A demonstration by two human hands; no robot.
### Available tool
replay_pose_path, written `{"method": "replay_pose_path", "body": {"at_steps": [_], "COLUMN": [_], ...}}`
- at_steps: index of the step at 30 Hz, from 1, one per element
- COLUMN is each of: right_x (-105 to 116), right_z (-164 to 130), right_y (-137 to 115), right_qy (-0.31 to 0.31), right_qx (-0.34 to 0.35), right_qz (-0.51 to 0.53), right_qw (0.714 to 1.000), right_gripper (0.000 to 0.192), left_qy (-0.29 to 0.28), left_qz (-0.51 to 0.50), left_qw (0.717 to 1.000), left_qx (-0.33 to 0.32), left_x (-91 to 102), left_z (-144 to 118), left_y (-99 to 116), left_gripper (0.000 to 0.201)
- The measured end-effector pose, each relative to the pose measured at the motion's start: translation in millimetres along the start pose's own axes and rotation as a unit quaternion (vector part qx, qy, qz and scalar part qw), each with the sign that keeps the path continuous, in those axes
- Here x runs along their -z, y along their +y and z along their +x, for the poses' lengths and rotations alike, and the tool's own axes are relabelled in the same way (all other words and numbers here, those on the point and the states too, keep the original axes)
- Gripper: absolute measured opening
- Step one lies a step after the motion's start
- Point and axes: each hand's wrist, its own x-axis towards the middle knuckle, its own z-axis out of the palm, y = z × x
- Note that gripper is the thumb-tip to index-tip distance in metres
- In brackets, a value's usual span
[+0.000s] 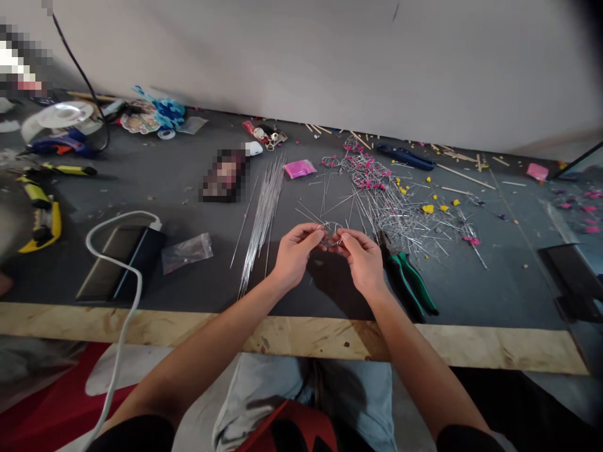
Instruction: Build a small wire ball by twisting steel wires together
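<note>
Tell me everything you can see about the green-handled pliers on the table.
The green-handled pliers lie flat on the dark table, just beside the right hand but not touched by it. Two long green grips run toward the table's wooden front edge; the dark metal jaws point away, toward the heap of loose wire pieces. The jaws look shut, with the handles slightly apart. Nothing rests on them.

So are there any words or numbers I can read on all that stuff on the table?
None can be read.
Pink packet: no print shows.
Red pack by the wall: marks too small to read.
Round card: too small and blurred to read.
Dark box: blurred out.
Pliers by the right hand: no print shows.
</note>
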Motion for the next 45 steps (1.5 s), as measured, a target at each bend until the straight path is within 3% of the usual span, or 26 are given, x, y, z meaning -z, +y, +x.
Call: {"method": "replay_pose_path", "body": {"at_steps": [14,20,30,45], "right_x": [-0.3,-0.8,1.1,-0.2], "right_z": [0.3,1.1,-1.3,-3.6], "right_y": [-4.9,-4.6,-3.0,-6.7], "right_qy": [0.005,0.010,-0.005,0.013], "right_qx": [0.005,-0.001,0.012,0.032], "right_qz": [0.018,0.010,-0.012,-0.063], "right_qw": [1.000,1.000,1.000,0.997], "right_gripper": [0.013,0.016,0.014,0.016], "left_qy": [-0.029,-0.030,-0.011,-0.009], "left_qz": [0.007,0.009,-0.001,0.007], "left_qw": [0.999,0.999,1.000,1.000], "left_qx": [-0.020,-0.042,0.019,0.014], "left_x": [0.9,0.2,-1.5,-1.6], "left_z": [-0.4,-1.3,-0.4,-1.7], "left_y": [0.8,2.3,5.1,4.3], "left_gripper": [0.024,0.011,0.012,0.014]}}
